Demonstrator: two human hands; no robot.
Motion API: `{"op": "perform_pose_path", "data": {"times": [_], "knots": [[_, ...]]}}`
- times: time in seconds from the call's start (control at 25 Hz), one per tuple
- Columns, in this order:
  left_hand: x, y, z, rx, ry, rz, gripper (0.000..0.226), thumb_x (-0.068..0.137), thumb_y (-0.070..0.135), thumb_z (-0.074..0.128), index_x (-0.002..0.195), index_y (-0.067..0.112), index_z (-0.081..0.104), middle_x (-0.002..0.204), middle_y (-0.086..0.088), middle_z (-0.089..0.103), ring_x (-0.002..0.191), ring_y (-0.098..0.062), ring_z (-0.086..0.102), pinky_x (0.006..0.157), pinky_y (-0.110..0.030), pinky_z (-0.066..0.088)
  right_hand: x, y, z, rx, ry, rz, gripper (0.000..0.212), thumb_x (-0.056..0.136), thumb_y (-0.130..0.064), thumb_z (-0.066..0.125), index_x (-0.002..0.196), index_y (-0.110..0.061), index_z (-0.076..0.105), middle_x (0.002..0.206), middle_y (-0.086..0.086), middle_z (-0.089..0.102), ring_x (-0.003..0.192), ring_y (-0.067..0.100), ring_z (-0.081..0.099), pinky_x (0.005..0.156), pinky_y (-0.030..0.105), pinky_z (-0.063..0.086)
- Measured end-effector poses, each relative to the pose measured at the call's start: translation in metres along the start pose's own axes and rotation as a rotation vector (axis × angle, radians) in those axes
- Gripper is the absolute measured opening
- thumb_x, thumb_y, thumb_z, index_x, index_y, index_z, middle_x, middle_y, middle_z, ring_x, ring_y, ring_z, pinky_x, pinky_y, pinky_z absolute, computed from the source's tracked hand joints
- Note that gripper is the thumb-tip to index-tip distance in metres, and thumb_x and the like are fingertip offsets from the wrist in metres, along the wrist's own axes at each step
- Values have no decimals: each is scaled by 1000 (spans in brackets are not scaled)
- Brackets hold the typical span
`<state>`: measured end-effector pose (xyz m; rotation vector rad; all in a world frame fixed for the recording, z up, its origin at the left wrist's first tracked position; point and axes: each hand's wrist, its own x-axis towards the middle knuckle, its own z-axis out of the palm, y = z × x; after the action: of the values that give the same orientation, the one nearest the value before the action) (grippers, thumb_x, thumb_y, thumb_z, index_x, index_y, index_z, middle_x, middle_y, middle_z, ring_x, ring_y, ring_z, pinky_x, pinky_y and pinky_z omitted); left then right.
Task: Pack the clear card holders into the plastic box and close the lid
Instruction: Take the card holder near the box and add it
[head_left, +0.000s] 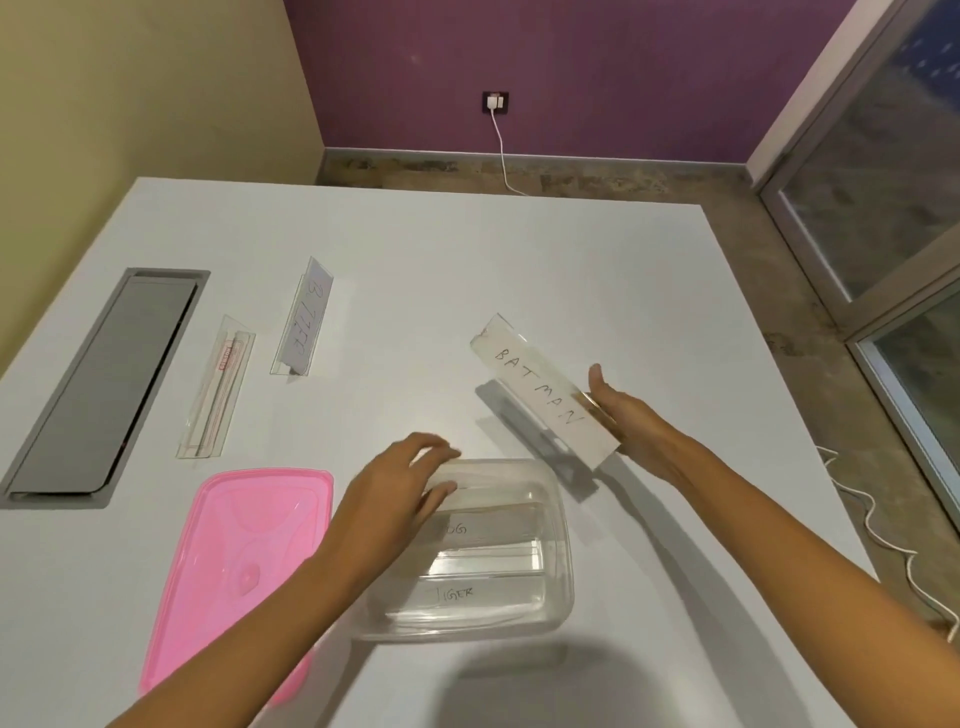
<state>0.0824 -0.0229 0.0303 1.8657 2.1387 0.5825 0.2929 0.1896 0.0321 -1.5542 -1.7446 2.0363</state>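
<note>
Soft overhead light, dark shadow on the near table (519, 249), wide-angle bending at edges.

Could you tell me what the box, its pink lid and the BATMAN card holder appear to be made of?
The box looks like clear, glossy, fairly thin plastic: the cards inside show through its walls. The pink lid seems translucent moulded plastic, with raised contours and soft sheen. The BATMAN card holder, held in the right hand, looks like clear rigid plastic, probably acrylic, around a handwritten paper card.
</note>
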Motion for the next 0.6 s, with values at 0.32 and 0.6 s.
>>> {"op": "perform_pose_path", "data": {"times": [0.32, 0.6], "knots": [[-11, -11, -26, 87, 33, 50, 84, 75, 40, 74, 145, 24, 30, 150, -1, 35, 133, -20, 38, 107, -34, 34, -50, 7, 47, -365, -390, -102, 52, 75, -29, 78, 123, -22, 60, 122, 11, 63, 107, 10, 58, 87, 15, 44], [-55, -24, -13, 169, -128, 170, 60, 52, 43, 87, 101, 13, 72, 94, -2, 76, 77, -24, 70, 82, -30, 51, -60, 36, 87, -688, -376, -195, 61, 79, -31, 75, 134, -21, 51, 100, -29, 47, 95, -12, 48, 80, -1, 35]]}}
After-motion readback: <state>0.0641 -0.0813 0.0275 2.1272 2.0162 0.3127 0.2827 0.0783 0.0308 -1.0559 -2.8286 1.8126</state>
